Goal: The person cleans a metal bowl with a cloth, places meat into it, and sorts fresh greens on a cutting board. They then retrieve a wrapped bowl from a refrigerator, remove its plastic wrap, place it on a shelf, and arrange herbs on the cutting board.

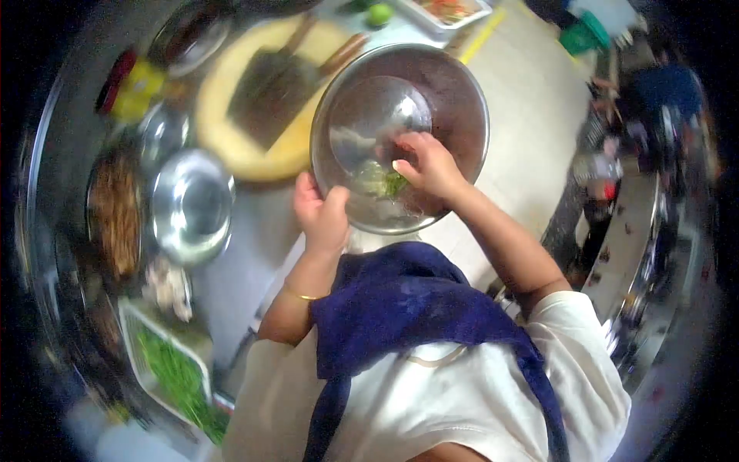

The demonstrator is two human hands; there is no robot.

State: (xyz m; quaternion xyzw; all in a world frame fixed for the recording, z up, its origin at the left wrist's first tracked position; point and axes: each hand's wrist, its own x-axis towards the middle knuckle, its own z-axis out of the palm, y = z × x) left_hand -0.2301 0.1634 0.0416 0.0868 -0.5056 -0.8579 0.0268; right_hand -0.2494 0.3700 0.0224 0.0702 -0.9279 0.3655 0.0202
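My left hand (pixel 319 212) grips the near-left rim of a large steel bowl (pixel 458 165), with the thumb along the edge. Over the bowl's inside is my right hand (pixel 431 168), fingers bent and thumb held apart from them. Blur softens its fingertips, and I make out nothing between them. Just below the thumb lies a small bunch of chopped green herbs (pixel 395 183) in the bowl. A round, shiny, clear-looking shape (pixel 366 123) shows inside the bowl; whether it is a smaller bowl or a reflection I cannot tell.
A cleaver (pixel 269 92) rests on a round chopping board (pixel 219 142) beyond the bowl's left. Another metal bowl (pixel 192 204) stands at left. Nearer me is a white basket (pixel 132 327) of long greens (pixel 173 373). A green lime (pixel 379 14) and a white tray (pixel 454 25) are at the back.
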